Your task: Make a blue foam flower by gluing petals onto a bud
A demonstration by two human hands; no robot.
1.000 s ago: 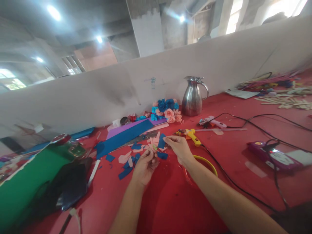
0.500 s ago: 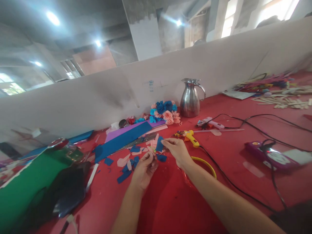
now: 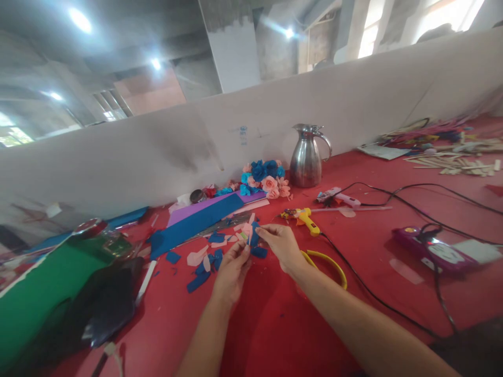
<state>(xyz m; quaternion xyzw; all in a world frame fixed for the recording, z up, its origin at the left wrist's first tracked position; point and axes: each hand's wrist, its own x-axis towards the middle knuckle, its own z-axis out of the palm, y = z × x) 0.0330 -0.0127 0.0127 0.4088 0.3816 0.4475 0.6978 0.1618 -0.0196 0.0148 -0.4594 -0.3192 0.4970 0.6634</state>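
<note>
My right hand [image 3: 281,247] pinches a small piece of blue paper [image 3: 255,234] between thumb and fingertips. Close beside it, my left hand [image 3: 232,269] is closed in a pinch; what it holds is too small to make out, and the blue piece reaches its fingertips. Just behind them are pale pink paper pieces [image 3: 245,229]. Cut blue scraps [image 3: 199,280] and a pink petal-shaped scrap [image 3: 196,256] lie left of my left hand. A yellow glue gun [image 3: 304,217] rests beyond my right hand, and a yellow ring [image 3: 330,262] lies partly hidden under my right forearm.
Pink and blue paper flowers [image 3: 267,178] sit near a steel jug [image 3: 306,159] at the white partition [image 3: 157,162]. A blue paper strip [image 3: 196,225] lies left. A pink glue gun [image 3: 338,197], black cords and a purple power box [image 3: 436,251] occupy the right.
My right hand has moved slightly left and down, bringing the blue paper against my left fingertips. The blue piece now looks narrower, more folded or turned. The view has shifted slightly.
</note>
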